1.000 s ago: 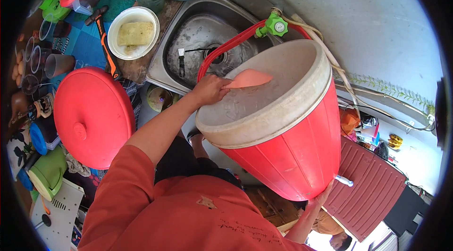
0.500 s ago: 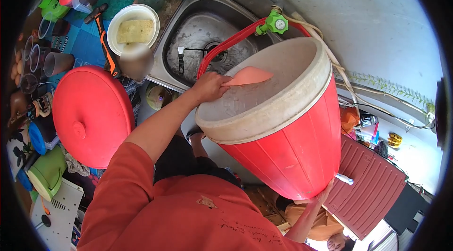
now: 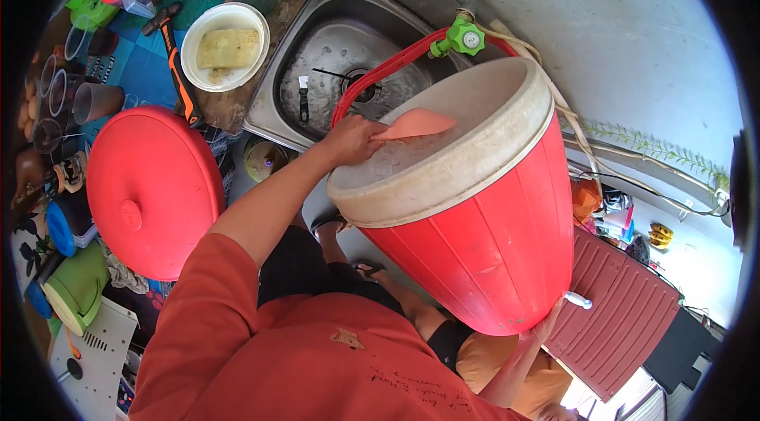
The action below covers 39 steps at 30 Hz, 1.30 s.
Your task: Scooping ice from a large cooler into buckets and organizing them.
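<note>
A large red drink cooler (image 3: 491,239) with a thick off-white rim (image 3: 467,180) leans toward the sink, its open mouth facing up and to the left. My left hand (image 3: 354,140) is closed at the rim around the narrow end of a salmon-coloured, paddle-shaped scoop (image 3: 416,124), whose broad part lies inside the mouth. Under the cooler's lower end my right hand (image 3: 544,324) grips the base, close to a small white spigot (image 3: 579,300). Its fingers are partly hidden behind the base. The round red lid (image 3: 154,191) lies apart at the left.
Behind the cooler is a steel sink (image 3: 277,96) with a brush inside and a green tap (image 3: 461,37) with a red hose. A hammer (image 3: 176,65), a white bowl (image 3: 257,77) and plastic cups stand left. Another person (image 3: 499,366) is below the cooler, beside a maroon ribbed panel (image 3: 609,310).
The cooler's mouth has shifted slightly up, with both hands staying on their places. The other person has moved left, showing more of the legs and orange shirt.
</note>
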Each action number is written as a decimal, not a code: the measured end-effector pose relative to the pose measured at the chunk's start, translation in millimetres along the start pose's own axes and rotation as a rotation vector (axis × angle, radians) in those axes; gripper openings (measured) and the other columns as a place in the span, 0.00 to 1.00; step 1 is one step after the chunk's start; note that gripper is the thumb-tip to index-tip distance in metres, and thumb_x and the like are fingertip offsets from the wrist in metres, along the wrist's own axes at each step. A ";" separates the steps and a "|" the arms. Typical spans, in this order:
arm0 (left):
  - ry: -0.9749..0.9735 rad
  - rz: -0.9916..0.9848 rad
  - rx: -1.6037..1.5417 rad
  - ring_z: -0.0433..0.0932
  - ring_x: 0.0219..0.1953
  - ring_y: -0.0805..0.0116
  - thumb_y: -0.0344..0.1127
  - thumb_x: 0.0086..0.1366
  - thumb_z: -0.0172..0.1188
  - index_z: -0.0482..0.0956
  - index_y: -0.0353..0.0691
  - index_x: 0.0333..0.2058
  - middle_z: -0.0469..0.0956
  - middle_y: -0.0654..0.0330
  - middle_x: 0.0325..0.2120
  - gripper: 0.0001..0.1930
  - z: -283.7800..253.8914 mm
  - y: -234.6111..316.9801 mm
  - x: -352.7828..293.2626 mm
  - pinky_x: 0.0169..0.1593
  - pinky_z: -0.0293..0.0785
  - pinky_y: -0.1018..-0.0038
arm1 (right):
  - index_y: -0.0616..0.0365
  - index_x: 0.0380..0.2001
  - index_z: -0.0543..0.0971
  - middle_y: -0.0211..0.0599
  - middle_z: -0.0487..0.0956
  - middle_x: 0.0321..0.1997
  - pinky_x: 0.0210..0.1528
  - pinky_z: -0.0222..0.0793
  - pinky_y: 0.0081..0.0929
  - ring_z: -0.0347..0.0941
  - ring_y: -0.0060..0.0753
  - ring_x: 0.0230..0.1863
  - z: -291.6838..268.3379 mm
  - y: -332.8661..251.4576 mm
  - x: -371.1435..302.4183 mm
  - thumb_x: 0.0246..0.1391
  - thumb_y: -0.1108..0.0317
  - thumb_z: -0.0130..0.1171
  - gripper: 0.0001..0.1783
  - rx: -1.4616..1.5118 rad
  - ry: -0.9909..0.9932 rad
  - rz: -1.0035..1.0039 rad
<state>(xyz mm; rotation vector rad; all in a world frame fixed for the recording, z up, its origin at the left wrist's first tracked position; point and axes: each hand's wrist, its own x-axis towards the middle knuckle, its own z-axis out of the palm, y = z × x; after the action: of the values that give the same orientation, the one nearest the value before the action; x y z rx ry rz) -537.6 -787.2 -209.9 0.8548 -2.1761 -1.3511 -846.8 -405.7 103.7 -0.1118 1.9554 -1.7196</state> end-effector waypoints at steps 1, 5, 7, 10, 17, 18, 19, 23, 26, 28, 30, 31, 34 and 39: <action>0.000 0.000 0.000 0.79 0.31 0.43 0.34 0.56 0.65 0.82 0.40 0.40 0.79 0.46 0.25 0.12 -0.2 0.2 0.0 0.35 0.74 0.54 | 0.58 0.63 0.67 0.39 0.71 0.65 0.62 0.70 0.43 0.69 0.40 0.63 0.0 -0.3 -0.1 0.64 0.49 0.55 0.32 -0.015 0.024 -0.011; 0.007 -0.001 -0.003 0.79 0.30 0.43 0.35 0.57 0.65 0.82 0.40 0.41 0.79 0.46 0.24 0.13 -2.3 1.8 0.0 0.34 0.74 0.54 | 0.58 0.63 0.67 0.40 0.70 0.66 0.63 0.69 0.44 0.69 0.40 0.63 1.7 -2.1 1.0 0.64 0.49 0.55 0.32 -0.026 0.024 -0.004; 0.013 -0.004 -0.001 0.80 0.30 0.44 0.35 0.57 0.65 0.83 0.39 0.41 0.79 0.46 0.24 0.13 -3.4 1.5 -0.2 0.34 0.74 0.54 | 0.58 0.63 0.67 0.40 0.70 0.66 0.63 0.69 0.43 0.69 0.40 0.64 5.2 -3.9 0.6 0.64 0.49 0.55 0.32 -0.029 0.026 0.013; -0.015 -0.017 0.002 0.80 0.30 0.44 0.35 0.57 0.65 0.83 0.40 0.42 0.80 0.46 0.24 0.14 -3.9 1.2 1.4 0.34 0.74 0.54 | 0.58 0.63 0.67 0.41 0.70 0.66 0.63 0.69 0.44 0.69 0.40 0.64 3.2 -4.8 0.8 0.64 0.49 0.55 0.32 -0.026 0.041 0.036; -0.011 0.012 0.019 0.80 0.30 0.44 0.35 0.55 0.66 0.83 0.40 0.41 0.79 0.46 0.24 0.14 -3.0 -4.8 3.1 0.34 0.74 0.54 | 0.60 0.63 0.68 0.41 0.71 0.65 0.64 0.67 0.44 0.69 0.41 0.64 -3.1 -4.8 4.0 0.64 0.49 0.55 0.32 -0.011 0.036 0.047; -0.010 0.002 0.002 0.79 0.30 0.44 0.35 0.55 0.66 0.83 0.40 0.40 0.79 0.46 0.24 0.14 -3.6 -3.5 3.4 0.34 0.74 0.54 | 0.60 0.63 0.68 0.41 0.71 0.65 0.64 0.67 0.44 0.69 0.41 0.64 -2.6 -5.2 3.5 0.64 0.49 0.55 0.32 -0.011 0.036 0.046; -0.010 0.002 0.001 0.79 0.30 0.44 0.35 0.55 0.66 0.83 0.40 0.40 0.79 0.46 0.24 0.14 -4.0 -3.2 3.8 0.34 0.74 0.54 | 0.60 0.62 0.68 0.41 0.71 0.65 0.64 0.67 0.43 0.69 0.40 0.63 -2.2 -5.5 3.1 0.65 0.49 0.54 0.32 -0.006 0.027 0.043; -0.024 0.022 0.005 0.79 0.30 0.44 0.37 0.58 0.64 0.83 0.41 0.39 0.79 0.46 0.24 0.11 -4.4 -6.6 5.1 0.33 0.74 0.54 | 0.60 0.62 0.68 0.41 0.72 0.64 0.63 0.68 0.42 0.70 0.40 0.63 1.8 -7.2 3.5 0.65 0.50 0.54 0.31 -0.001 0.031 0.032; -0.027 0.028 -0.002 0.79 0.30 0.43 0.38 0.60 0.63 0.82 0.40 0.37 0.79 0.46 0.24 0.10 -4.8 -9.5 5.0 0.33 0.73 0.54 | 0.59 0.62 0.69 0.40 0.72 0.64 0.63 0.69 0.42 0.70 0.40 0.62 8.8 -8.7 2.1 0.65 0.50 0.54 0.30 -0.006 0.040 0.036; -0.020 0.029 -0.011 0.79 0.30 0.43 0.38 0.61 0.63 0.82 0.40 0.36 0.79 0.46 0.24 0.09 -5.2 -10.5 5.0 0.33 0.73 0.54 | 0.58 0.62 0.69 0.40 0.73 0.64 0.63 0.69 0.42 0.71 0.39 0.62 8.8 -8.8 2.8 0.66 0.50 0.54 0.29 0.000 0.027 0.029; 0.000 0.028 -0.019 0.78 0.30 0.42 0.38 0.61 0.63 0.81 0.40 0.35 0.79 0.46 0.24 0.09 -6.5 -9.9 5.0 0.33 0.73 0.54 | 0.58 0.62 0.69 0.40 0.73 0.63 0.62 0.70 0.42 0.71 0.39 0.61 10.1 -9.1 2.9 0.66 0.51 0.53 0.29 0.005 0.016 0.023; 0.001 0.028 -0.019 0.78 0.30 0.42 0.38 0.61 0.63 0.81 0.40 0.35 0.79 0.46 0.24 0.09 -7.6 -10.1 5.2 0.33 0.73 0.54 | 0.58 0.62 0.69 0.40 0.74 0.63 0.62 0.70 0.42 0.71 0.38 0.61 11.5 -9.7 2.7 0.66 0.51 0.53 0.28 0.005 0.014 0.029; -0.035 0.031 -0.015 0.78 0.31 0.42 0.38 0.61 0.62 0.81 0.39 0.34 0.78 0.45 0.24 0.09 -9.8 -14.1 5.8 0.33 0.72 0.53 | 0.57 0.61 0.69 0.40 0.74 0.62 0.61 0.71 0.41 0.72 0.38 0.60 18.6 -11.4 2.2 0.66 0.52 0.53 0.28 0.012 -0.009 0.041; -0.027 0.021 -0.003 0.78 0.32 0.41 0.37 0.60 0.62 0.81 0.39 0.34 0.79 0.45 0.26 0.08 -10.5 -17.5 5.8 0.34 0.73 0.54 | 0.58 0.61 0.70 0.39 0.74 0.62 0.60 0.72 0.40 0.73 0.38 0.60 23.8 -11.9 2.6 0.66 0.52 0.53 0.27 0.017 0.007 0.032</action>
<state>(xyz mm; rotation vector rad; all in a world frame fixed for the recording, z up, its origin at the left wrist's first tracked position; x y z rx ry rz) -530.2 -803.7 -220.9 0.8150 -2.1967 -1.3639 -841.9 -430.3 112.9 -0.0678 1.9372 -1.7175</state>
